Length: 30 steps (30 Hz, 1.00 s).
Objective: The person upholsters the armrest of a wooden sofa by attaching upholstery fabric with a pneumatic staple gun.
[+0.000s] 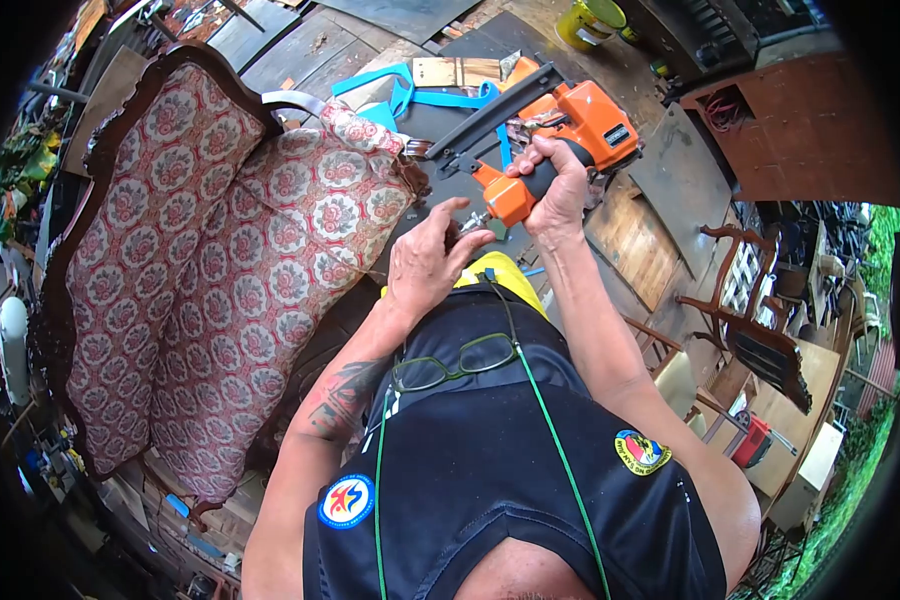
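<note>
Head view:
- Nail gun point(580, 125): orange body with a long black magazine. It is held in the air in front of the person's chest, above the wooden floor point(630, 235) and just beside the sofa's arm.
- Right hand point(555, 190): closed fully round the dark grip of the nail gun, fingers wrapped tight, and carrying the tool.
- Left hand point(425, 260): fingers drawn together, with thumb and forefinger pinched on the metal fitting point(473, 221) at the butt of the orange handle. The palm faces away from the camera.
- Sofa point(220, 260): floral upholstery in a carved dark wood frame. It fills the left of the picture, and its padded arm comes close to the magazine's tip.
- Blue strap point(410, 95): lies on the floor behind the nail gun, partly hidden by it.
- Glasses point(450, 362): hang on the person's dark shirt from a green cord point(560, 450).
- Yellow cup point(590, 20): on the floor at the top, well apart from the hands.
- Wooden chair point(745, 300): carved, to the right, with bare frames near it.
</note>
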Tool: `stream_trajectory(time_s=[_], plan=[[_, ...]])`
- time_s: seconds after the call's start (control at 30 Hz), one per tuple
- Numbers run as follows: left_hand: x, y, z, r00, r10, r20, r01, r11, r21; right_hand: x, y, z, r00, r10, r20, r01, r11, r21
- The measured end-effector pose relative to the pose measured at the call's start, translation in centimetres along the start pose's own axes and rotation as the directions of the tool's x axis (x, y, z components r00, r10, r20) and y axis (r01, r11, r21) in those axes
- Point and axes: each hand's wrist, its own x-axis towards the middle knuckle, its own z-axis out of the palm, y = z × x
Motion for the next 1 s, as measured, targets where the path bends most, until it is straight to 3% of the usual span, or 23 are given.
stream_trajectory(time_s=[0.07,0.13,0.17,0.27,0.3,0.33,0.37,0.4,0.43,0.47,0.53,0.63,0.67,0.77,0.87,0.93,1.0], plan=[[-0.4,-1.3,0.9,1.0,0.004,-0.002,-0.004,0.996,-0.09,-0.1,-0.2,0.2,1.0,0.0,0.008,0.0,1.0,-0.008],[-0.9,-2.0,1.7,0.975,0.165,-0.148,-0.185,0.974,-0.132,-0.5,-0.2,0.5,0.999,-0.041,0.025,0.042,0.997,-0.072],[-1.2,-2.1,2.1,0.974,0.16,-0.158,-0.181,0.975,-0.129,-0.6,-0.2,0.4,0.999,-0.033,0.033,0.035,0.997,-0.075],[-1.6,-1.4,3.1,0.997,-0.043,-0.059,0.024,0.955,-0.295,-0.9,-0.9,0.3,0.995,0.058,0.087,-0.045,0.989,-0.144],[-2.0,-1.8,3.9,0.989,0.078,-0.122,-0.097,0.982,-0.164,-1.6,-1.5,0.4,0.98,0.082,0.181,-0.056,0.988,-0.143],[-2.4,-1.7,4.5,0.963,0.198,-0.183,-0.204,0.979,-0.018,-1.4,-2.1,0.7,0.936,0.196,0.291,-0.155,0.975,-0.158],[-2.4,-2.1,5.2,0.971,0.153,-0.184,-0.159,0.987,-0.017,-1.6,-2.3,0.2,0.882,0.33,0.338,-0.324,0.943,-0.075],[-2.5,-1.1,4.4,0.979,0.089,-0.185,-0.131,0.964,-0.231,-0.6,-2.3,-0.8,0.828,0.425,0.365,-0.478,0.876,0.062],[-2.5,-0.3,3.3,1.0,0.012,-0.014,-0.015,0.962,-0.272,-0.5,-2.3,-1.5,0.819,0.426,0.385,-0.493,0.865,0.092],[-2.3,-0.8,4.1,0.999,0.047,0.019,-0.039,0.949,-0.314,0.5,-2.5,-2.9,0.889,0.347,0.298,-0.322,0.937,-0.132],[-1.7,-1.9,5.4,0.994,0.101,0.043,-0.079,0.932,-0.353,1.2,-2.3,-2.7,0.926,0.309,0.218,-0.237,0.923,-0.302],[-0.3,-3.3,7.4,0.984,-0.064,0.168,0.111,0.951,-0.289,2.8,-1.3,-1.9,0.916,0.319,0.243,-0.21,0.898,-0.387],[-0.3,-3.7,6.8,0.988,-0.079,0.134,0.115,0.951,-0.286,3.1,-1.0,-1.3,0.912,0.322,0.255,-0.202,0.893,-0.403],[-1.1,-3.6,6.2,0.952,-0.152,0.266,0.291,0.721,-0.629,4.2,-0.2,-0.4,0.893,0.345,0.291,-0.194,0.876,-0.441],[-1.8,-3.3,5.4,0.943,-0.186,0.274,0.327,0.658,-0.679,5.0,0.7,0.2,0.875,0.363,0.321,-0.197,0.871,-0.45],[-1.8,-2.9,5.4,0.965,-0.161,0.206,0.26,0.68,-0.686,5.4,1.1,0.3,0.863,0.376,0.338,-0.199,0.868,-0.456],[-1.3,-2.4,5.2,0.973,-0.226,0.04,0.221,0.882,-0.416,6.0,1.3,0.6,0.845,0.389,0.366,-0.201,0.866,-0.457]])
